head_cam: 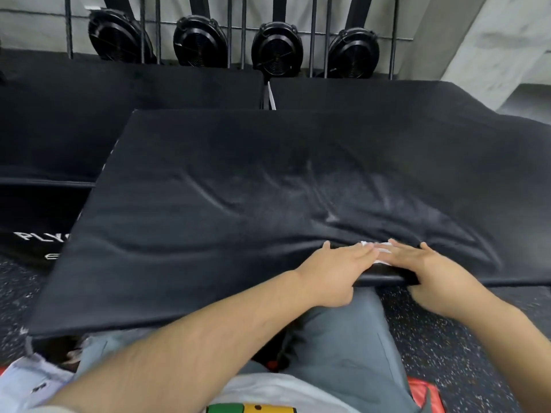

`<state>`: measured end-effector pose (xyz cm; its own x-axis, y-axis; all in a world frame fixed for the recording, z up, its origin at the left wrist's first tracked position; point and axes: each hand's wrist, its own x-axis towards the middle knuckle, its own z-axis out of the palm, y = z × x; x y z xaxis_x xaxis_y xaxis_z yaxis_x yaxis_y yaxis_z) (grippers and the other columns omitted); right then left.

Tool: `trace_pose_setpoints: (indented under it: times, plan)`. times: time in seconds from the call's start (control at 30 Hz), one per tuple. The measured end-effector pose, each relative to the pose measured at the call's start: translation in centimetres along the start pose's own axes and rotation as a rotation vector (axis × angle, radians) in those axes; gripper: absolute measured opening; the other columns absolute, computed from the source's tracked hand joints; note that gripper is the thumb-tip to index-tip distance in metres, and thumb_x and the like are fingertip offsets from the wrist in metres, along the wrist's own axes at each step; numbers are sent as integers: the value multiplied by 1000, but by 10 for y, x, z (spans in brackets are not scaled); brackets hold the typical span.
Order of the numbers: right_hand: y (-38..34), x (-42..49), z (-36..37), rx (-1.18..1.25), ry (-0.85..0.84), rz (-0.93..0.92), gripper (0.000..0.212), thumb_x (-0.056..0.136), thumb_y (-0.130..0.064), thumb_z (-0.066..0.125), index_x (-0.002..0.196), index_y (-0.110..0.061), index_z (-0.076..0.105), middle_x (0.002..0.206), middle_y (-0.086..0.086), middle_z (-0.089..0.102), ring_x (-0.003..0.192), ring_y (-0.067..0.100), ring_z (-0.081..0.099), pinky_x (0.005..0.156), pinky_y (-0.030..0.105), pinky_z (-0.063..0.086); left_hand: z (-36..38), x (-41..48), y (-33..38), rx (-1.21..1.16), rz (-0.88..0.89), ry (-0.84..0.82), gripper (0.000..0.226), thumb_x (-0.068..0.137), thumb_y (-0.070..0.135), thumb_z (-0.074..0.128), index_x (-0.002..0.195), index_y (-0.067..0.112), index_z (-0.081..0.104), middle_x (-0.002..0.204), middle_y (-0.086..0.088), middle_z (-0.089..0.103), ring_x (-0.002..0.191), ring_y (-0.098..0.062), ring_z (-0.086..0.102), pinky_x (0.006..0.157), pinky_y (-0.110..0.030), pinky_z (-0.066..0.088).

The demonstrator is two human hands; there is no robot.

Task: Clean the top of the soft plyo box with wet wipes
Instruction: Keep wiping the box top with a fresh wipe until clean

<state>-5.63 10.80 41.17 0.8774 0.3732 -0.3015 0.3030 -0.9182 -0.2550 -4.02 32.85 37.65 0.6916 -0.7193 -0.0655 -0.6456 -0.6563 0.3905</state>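
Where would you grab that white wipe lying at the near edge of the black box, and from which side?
Probably the crumpled far edge of the wet wipe, showing between the fingertips of the left hand and right hand. Pinch it from above: it lies flat on the soft plyo box, and the hands cover the rest.

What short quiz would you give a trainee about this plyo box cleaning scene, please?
1. True or false: the wet wipe lies at the far edge of the plyo box top.
2. The left hand and right hand: which presses on the wipe? A. left only B. right only C. both
3. Fill in: ___ round black fan units stand behind the railing.
Key: 1 false, it lies at the near edge; 2 C; 3 four.
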Motion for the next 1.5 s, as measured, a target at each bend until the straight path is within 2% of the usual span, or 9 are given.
trace_pose_setpoints:
  times: [0.17, 0.3, 0.37, 0.5, 0.8, 1.0, 1.17, 1.33, 1.5]
  plan:
    - [-52, 17, 34, 78, 38, -212, 84, 72, -41, 31, 156, -42, 25, 163, -22, 14, 153, 2, 4, 126, 27, 1, 9, -41, -27, -51, 7, 167, 72, 82, 48, 72, 140, 14, 46, 150, 1, 45, 142, -15, 35, 118, -41, 31]
    - [-90, 54, 48, 172, 127, -334, 45, 101, -33, 36, 141, -39, 55, 155, -24, 39, 146, 5, 31, 121, 26, 23, -9, -92, -56, -49, -64, 254, 78, 84, 64, 63, 146, 21, 43, 152, 9, 44, 141, -4, 34, 122, -27, 20]
    - [-116, 73, 56, 158, 148, -393, 32, 106, -30, 42, 130, -34, 63, 132, -24, 59, 119, 9, 50, 104, 27, 41, -15, -121, -72, -12, -133, 263, 77, 90, 61, 58, 152, 20, 37, 156, 8, 38, 144, -2, 31, 122, -21, 15]
    - [-173, 106, 65, 183, 197, -494, 22, 104, -19, 50, 109, -22, 72, 105, -21, 66, 91, 15, 47, 88, 30, 46, -18, -174, -98, -5, -290, 306, 67, 95, 50, 54, 152, 19, 39, 157, 8, 37, 143, -1, 33, 117, -10, 11]
    - [-255, 140, 84, 231, 195, -576, 20, 94, -6, 55, 90, -16, 72, 91, -7, 59, 88, 19, 48, 78, 32, 44, -26, -240, -134, -69, -419, 397, 30, 92, 28, 61, 122, 24, 61, 129, 16, 59, 120, -4, 55, 98, -24, 46]
    - [-275, 163, 80, 240, 251, -569, 23, 94, -3, 56, 98, -13, 77, 96, -8, 53, 88, 17, 42, 77, 34, 45, -38, -259, -162, -205, -348, 351, 42, 83, 30, 61, 124, 22, 60, 118, 13, 57, 114, -7, 53, 103, -25, 41]
    - [-302, 142, 93, 238, 197, -648, 24, 87, -2, 54, 87, -12, 76, 87, 1, 62, 83, 24, 52, 74, 41, 51, -42, -261, -164, -198, -392, 429, 15, 82, 33, 57, 83, 18, 59, 85, 9, 58, 85, -17, 54, 81, -39, 46]
    - [-305, 185, 68, 177, 230, -504, 30, 95, -10, 49, 96, -13, 79, 93, 8, 60, 89, 25, 48, 78, 48, 51, -45, -268, -176, -200, -392, 437, 33, 83, 29, 53, 109, 17, 69, 117, 10, 65, 109, -7, 58, 104, -24, 39]
    - [-309, 151, 88, 253, 195, -647, 35, 97, -13, 41, 85, -12, 75, 81, 3, 58, 77, 24, 46, 67, 40, 48, -43, -272, -171, -232, -465, 522, 13, 85, 24, 54, 84, 22, 67, 85, 12, 61, 86, -12, 59, 80, -34, 48]
